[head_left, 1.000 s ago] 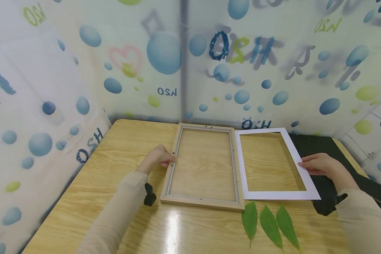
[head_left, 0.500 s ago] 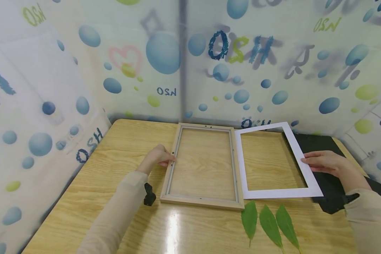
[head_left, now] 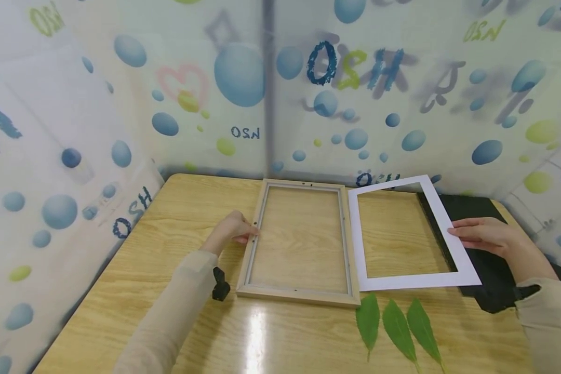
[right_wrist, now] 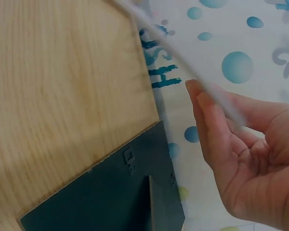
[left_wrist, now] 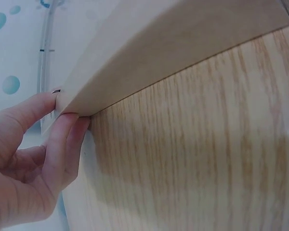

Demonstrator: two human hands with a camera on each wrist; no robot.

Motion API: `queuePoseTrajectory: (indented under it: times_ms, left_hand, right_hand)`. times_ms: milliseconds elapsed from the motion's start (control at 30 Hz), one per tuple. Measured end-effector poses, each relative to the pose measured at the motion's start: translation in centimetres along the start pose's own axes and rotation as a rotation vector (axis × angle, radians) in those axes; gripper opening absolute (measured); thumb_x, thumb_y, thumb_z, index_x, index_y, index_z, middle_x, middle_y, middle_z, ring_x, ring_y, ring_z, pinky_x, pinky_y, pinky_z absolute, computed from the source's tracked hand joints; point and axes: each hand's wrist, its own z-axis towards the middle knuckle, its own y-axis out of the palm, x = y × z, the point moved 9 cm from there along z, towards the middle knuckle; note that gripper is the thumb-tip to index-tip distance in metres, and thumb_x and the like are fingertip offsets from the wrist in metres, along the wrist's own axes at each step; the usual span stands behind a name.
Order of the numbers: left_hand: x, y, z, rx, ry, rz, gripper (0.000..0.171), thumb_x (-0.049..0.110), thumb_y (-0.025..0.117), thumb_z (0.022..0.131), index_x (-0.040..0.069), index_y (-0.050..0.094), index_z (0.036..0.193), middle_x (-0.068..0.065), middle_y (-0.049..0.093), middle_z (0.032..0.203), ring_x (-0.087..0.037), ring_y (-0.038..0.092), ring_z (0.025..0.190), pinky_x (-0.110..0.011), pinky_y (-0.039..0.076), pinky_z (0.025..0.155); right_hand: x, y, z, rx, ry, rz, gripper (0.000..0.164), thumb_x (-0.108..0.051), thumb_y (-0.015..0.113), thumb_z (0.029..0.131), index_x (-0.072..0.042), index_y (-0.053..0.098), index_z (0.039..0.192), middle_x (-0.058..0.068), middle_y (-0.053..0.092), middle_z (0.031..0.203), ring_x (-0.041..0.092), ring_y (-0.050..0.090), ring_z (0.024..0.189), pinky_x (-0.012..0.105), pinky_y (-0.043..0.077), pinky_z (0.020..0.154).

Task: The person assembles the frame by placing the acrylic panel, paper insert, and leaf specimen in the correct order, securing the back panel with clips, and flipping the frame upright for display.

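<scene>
A light wooden picture frame (head_left: pixel 299 297) lies on the table with small dark tabs along its inner edge. My left hand (head_left: pixel 231 228) grips its left side, thumb on top and fingers against the outer edge (left_wrist: pixel 149 67). To the frame's right, a white picture mat (head_left: pixel 421 281) with a large rectangular opening is tilted, its right side raised. My right hand (head_left: pixel 491 236) pinches that raised side between thumb and fingers. In the right wrist view the mat (right_wrist: pixel 183 60) shows as a thin, edge-on strip in the grasp.
A black frame backing board (head_left: pixel 472 205) lies beneath the right hand; its stand (right_wrist: pixel 156 202) shows in the right wrist view. Three green leaves, one the leftmost leaf (head_left: pixel 368 322), lie along the near side. A patterned curtain (head_left: pixel 191 104) borders the wooden table (head_left: pixel 191 202).
My right hand has moved right and up, lifting the right side of the mat so it tilts more. The left hand and picture frame have stayed in place.
</scene>
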Motion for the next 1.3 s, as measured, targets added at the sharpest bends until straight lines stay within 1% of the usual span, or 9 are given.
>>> queuePoseTrajectory:
  times_ms: [167,333,467,567,767,867,967,1167,1300]
  left_hand:
    - [0.3,0.0,0.0,-0.023,0.012,0.038,0.029,0.018,0.069,0.081,-0.005,0.063,0.097,-0.004,0.057,0.071,-0.006,0.053,0.049,-0.014,0.048,0.048]
    - [0.6,0.1,0.2,-0.058,0.025,0.069,0.03,0.018,0.069,0.081,-0.006,0.062,0.098,-0.002,0.056,0.066,-0.005,0.052,0.046,-0.014,0.047,0.048]
    - [0.9,0.0,0.1,-0.069,0.035,0.074,0.029,0.018,0.068,0.081,-0.005,0.062,0.097,-0.002,0.056,0.066,-0.005,0.052,0.046,-0.015,0.049,0.051]
    - [1.0,0.0,0.0,-0.067,0.036,0.074,0.029,0.017,0.069,0.081,-0.006,0.061,0.097,-0.002,0.055,0.066,-0.005,0.052,0.045,-0.015,0.05,0.05]
    - [0.8,0.0,0.0,-0.064,0.008,0.091,0.029,0.019,0.069,0.081,-0.005,0.06,0.096,-0.002,0.053,0.061,-0.005,0.051,0.043,-0.017,0.053,0.052]
    - [0.8,-0.1,-0.1,-0.067,-0.003,0.084,0.03,0.018,0.069,0.082,-0.006,0.059,0.097,-0.003,0.053,0.062,-0.006,0.051,0.044,-0.019,0.054,0.052]
    - [0.9,-0.3,-0.2,-0.07,-0.008,0.071,0.031,0.016,0.069,0.081,-0.006,0.058,0.099,-0.004,0.053,0.065,-0.007,0.052,0.045,-0.019,0.054,0.052]
    - [0.7,-0.2,-0.3,-0.072,-0.012,0.049,0.031,0.017,0.07,0.08,-0.006,0.059,0.098,-0.005,0.055,0.065,-0.008,0.054,0.046,-0.019,0.055,0.053]
    - [0.7,-0.1,-0.5,-0.069,-0.029,0.026,0.035,0.017,0.07,0.081,-0.007,0.057,0.103,-0.005,0.055,0.07,-0.008,0.055,0.048,-0.018,0.054,0.053]
  right_hand:
    - [-0.9,-0.7,-0.9,-0.012,-0.018,-0.011,0.025,-0.015,0.056,0.091,-0.034,0.061,0.077,-0.017,0.064,0.08,0.0,0.061,0.072,0.017,0.055,0.067]
    - [-1.8,-1.7,-1.7,0.008,-0.041,-0.025,0.029,-0.013,0.052,0.093,-0.036,0.061,0.078,-0.018,0.064,0.082,0.0,0.062,0.074,0.016,0.055,0.068]
    - [-2.1,-2.1,-2.1,0.014,-0.045,0.04,0.03,-0.012,0.051,0.093,-0.034,0.064,0.079,-0.016,0.064,0.082,0.002,0.063,0.075,0.017,0.055,0.068]
    - [-2.4,-1.8,-2.1,-0.009,-0.078,0.119,0.03,-0.008,0.049,0.094,-0.029,0.066,0.081,-0.012,0.065,0.083,0.004,0.063,0.075,0.018,0.055,0.068]
    - [-3.3,0.1,-1.6,-0.028,-0.127,0.231,0.027,-0.006,0.051,0.092,-0.024,0.068,0.083,-0.008,0.066,0.082,0.006,0.063,0.072,0.019,0.056,0.066]
    - [-3.8,1.3,-1.0,-0.032,-0.13,0.302,0.025,-0.005,0.053,0.091,-0.022,0.069,0.081,-0.008,0.067,0.08,0.005,0.063,0.071,0.019,0.055,0.065]
    - [-4.2,2.7,-0.3,-0.06,-0.119,0.358,0.023,-0.006,0.056,0.09,-0.021,0.07,0.08,-0.008,0.068,0.08,0.005,0.064,0.072,0.018,0.056,0.065]
    - [-4.4,6.0,1.2,-0.102,-0.091,0.355,0.019,-0.008,0.059,0.088,-0.022,0.068,0.08,-0.007,0.068,0.078,0.005,0.065,0.071,0.018,0.056,0.066]
    - [-4.4,8.3,2.4,-0.144,-0.06,0.362,0.015,-0.01,0.059,0.088,-0.022,0.065,0.08,-0.006,0.067,0.079,0.005,0.065,0.073,0.018,0.056,0.068]
